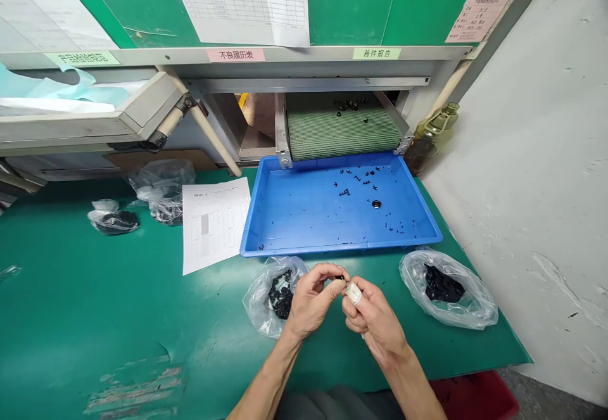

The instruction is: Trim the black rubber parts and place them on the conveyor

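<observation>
My left hand (313, 299) is closed in a pinch, with a small black part (339, 277) between thumb and forefinger. Its exact kind is too small to make out. Right beside it, my right hand (380, 322) has its fingers curled and its tips meeting those of the left hand; what they pinch is hidden. White tape (354, 293) wraps the right thumb. Partly behind the left hand lies an open clear plastic bag (256, 309) holding black ring-like parts (281, 296). Beyond both hands, a blue tray (304, 217) holds scattered small black pieces and a black ring (376, 204).
A green conveyor belt (342, 135) carrying several black parts ends over the tray. To the right, another open bag (475, 309) contains black pieces. Bagged parts (114, 220) and a printed sheet (216, 223) lie left. A red bin (475, 398) stands below the table edge, near a white wall.
</observation>
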{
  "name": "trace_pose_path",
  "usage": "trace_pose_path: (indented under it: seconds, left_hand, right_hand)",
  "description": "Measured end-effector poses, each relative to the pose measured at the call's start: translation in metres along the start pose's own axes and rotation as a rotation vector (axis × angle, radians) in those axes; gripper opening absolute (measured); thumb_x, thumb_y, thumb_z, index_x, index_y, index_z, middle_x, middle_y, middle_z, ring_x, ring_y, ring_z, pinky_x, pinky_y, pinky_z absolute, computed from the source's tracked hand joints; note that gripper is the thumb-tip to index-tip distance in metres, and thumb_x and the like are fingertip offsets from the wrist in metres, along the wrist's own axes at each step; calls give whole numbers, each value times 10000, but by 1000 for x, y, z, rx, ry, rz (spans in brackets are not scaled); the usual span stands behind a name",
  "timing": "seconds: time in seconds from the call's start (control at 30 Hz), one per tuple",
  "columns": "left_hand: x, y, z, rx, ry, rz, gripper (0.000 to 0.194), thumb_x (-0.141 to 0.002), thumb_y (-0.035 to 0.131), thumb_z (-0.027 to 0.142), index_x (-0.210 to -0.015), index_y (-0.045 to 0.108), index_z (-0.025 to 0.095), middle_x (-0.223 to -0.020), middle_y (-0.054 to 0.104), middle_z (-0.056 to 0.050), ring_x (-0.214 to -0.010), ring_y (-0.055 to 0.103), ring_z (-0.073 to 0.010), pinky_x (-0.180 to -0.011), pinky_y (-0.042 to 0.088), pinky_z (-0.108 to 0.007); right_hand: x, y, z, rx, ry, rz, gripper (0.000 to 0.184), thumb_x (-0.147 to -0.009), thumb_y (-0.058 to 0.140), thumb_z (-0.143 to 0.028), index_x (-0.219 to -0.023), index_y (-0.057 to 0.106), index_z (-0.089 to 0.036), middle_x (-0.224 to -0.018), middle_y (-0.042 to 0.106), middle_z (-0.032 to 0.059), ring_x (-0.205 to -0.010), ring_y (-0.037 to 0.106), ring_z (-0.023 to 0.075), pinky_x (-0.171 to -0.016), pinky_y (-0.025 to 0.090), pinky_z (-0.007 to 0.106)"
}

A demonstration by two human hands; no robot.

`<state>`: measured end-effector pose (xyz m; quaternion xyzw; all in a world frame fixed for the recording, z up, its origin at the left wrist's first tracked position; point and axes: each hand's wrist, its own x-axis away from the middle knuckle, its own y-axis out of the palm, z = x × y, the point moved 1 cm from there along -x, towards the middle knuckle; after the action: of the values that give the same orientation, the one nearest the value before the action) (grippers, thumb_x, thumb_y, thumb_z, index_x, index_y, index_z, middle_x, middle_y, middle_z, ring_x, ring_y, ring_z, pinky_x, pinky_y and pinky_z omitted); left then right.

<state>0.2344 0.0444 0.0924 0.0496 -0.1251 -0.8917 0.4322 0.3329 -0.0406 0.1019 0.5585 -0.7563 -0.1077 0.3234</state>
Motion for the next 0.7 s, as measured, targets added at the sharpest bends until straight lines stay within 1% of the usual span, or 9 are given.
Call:
trace_pose_path:
  seconds: [0.13, 0.23, 0.33, 0.53, 0.63, 0.7]
  left_hand:
    - [1, 5, 3, 50, 1, 14, 89, -788, 682, 200, -863, 644, 173, -872, 667, -34, -692, 596, -120, -682, 509, -264]
    - [1, 7, 7, 77, 0, -14, 82, -791, 679, 195, -858, 641, 170, -856, 658, -33, -665, 591, -115, -662, 504, -265]
    - [2, 8, 10, 133, -19, -65, 98, -784, 689, 201, -863, 638, 173, -839, 662, -26, -639, 597, -112, -649, 503, -267]
    - [0, 5, 13, 240, -37, -162, 112, -786, 689, 179, -889, 647, 183, -849, 678, -25, -650, 616, -116, -644, 500, -269]
    - [-3, 4, 14, 264, -42, -200, 105, -789, 680, 156, -886, 652, 184, -847, 685, -26, -658, 621, -121, -661, 500, -285]
    - [-5, 5, 14, 274, -58, -225, 92, -786, 680, 159, -870, 652, 183, -837, 689, -26, -654, 623, -125, -663, 501, -294]
  right_hand:
    - [-1, -1, 4, -185, 57, -56, 273, -859, 618, -424, -811, 498, -184, -531, 334, -105, -423, 126, 26, -380, 116, 170]
    - [-1, -4, 9, -280, 96, -102, 291, -826, 656, -441, -879, 510, -195, -525, 306, -117, -410, 104, 24, -363, 115, 154]
    - [1, -6, 12, -372, 147, -137, 308, -796, 693, -424, -841, 493, -195, -525, 304, -123, -398, 77, 14, -341, 99, 135]
    - [5, -5, 6, -540, 271, -262, 278, -764, 739, -302, -791, 489, -184, -502, 310, -134, -381, 42, 3, -310, 68, 107]
    - [6, -5, 4, -578, 291, -288, 281, -756, 745, -308, -790, 496, -182, -500, 310, -136, -377, 42, 2, -307, 59, 107]
    - [6, -6, 4, -564, 288, -291, 287, -755, 743, -332, -796, 500, -184, -499, 301, -137, -377, 42, 6, -305, 52, 115]
